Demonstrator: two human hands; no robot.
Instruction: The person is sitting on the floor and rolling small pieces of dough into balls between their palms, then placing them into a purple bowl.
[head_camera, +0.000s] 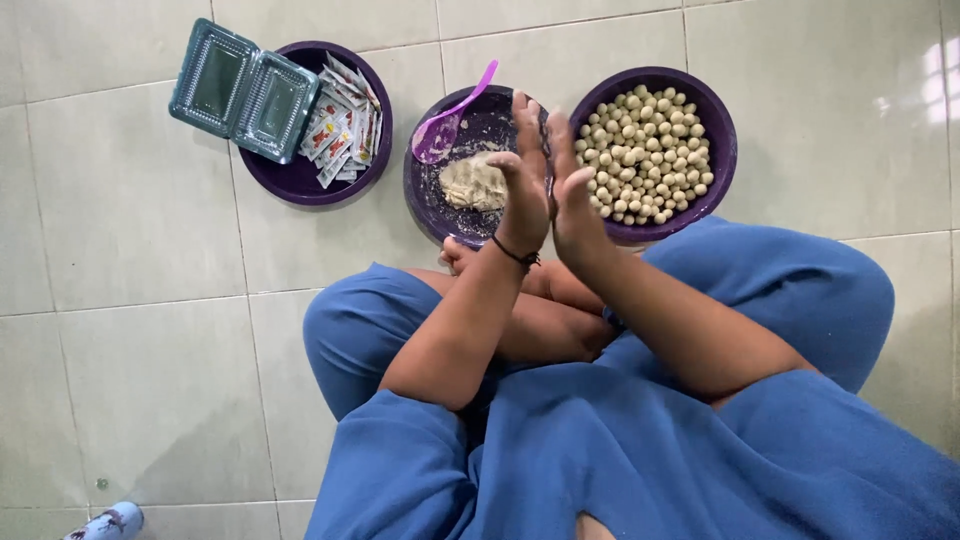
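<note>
While the person sat on the floor (130, 220), the left hand (522, 190) and right hand (572, 195) were pressed palm to palm above the dough bowl (425, 195), probably rolling a piece hidden between them. Next, the ball would need dropping among the balls (648, 155) in the right bowl (722, 140).

A clear plastic box (243, 90) rests on a sachet-filled purple bowl (300, 175).

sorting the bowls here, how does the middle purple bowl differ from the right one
The middle bowl holds one lump of pale dough and a purple spoon; the right bowl is heaped with many small dough balls and has no spoon. The middle bowl is partly hidden by the hands. Both are round, purple, on the tiled floor.
</note>
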